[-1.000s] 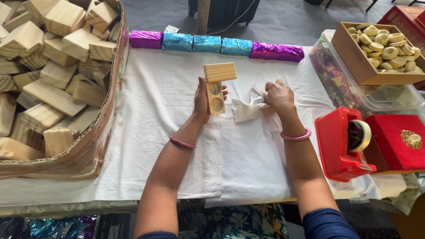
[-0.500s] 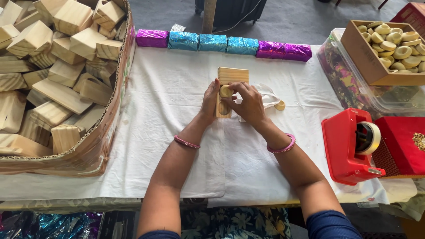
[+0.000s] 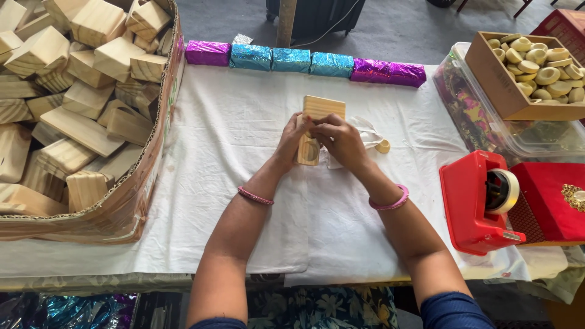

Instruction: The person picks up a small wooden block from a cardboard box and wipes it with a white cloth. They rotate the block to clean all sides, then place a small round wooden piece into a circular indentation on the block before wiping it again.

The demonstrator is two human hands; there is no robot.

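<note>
A pale wooden block (image 3: 318,125) with round recesses lies on the white cloth (image 3: 244,158) at the table's middle. My left hand (image 3: 294,137) grips its left side. My right hand (image 3: 341,140) covers its right side, fingers pressed onto the block's middle; one round recess shows below the fingers. A small round cream piece (image 3: 382,146) lies on the cloth just right of my right hand, beside a crumpled clear wrapper (image 3: 368,131).
A big cardboard box of wooden blocks (image 3: 73,109) fills the left. Foil-wrapped blocks in purple and blue (image 3: 304,62) line the far edge. At right stand a red tape dispenser (image 3: 481,201), a red box (image 3: 554,201), and a carton of round cream pieces (image 3: 536,67) on a clear bin.
The block was held upright in my left hand a second ago; now it lies flat. My right hand came from the wrapper onto the block.
</note>
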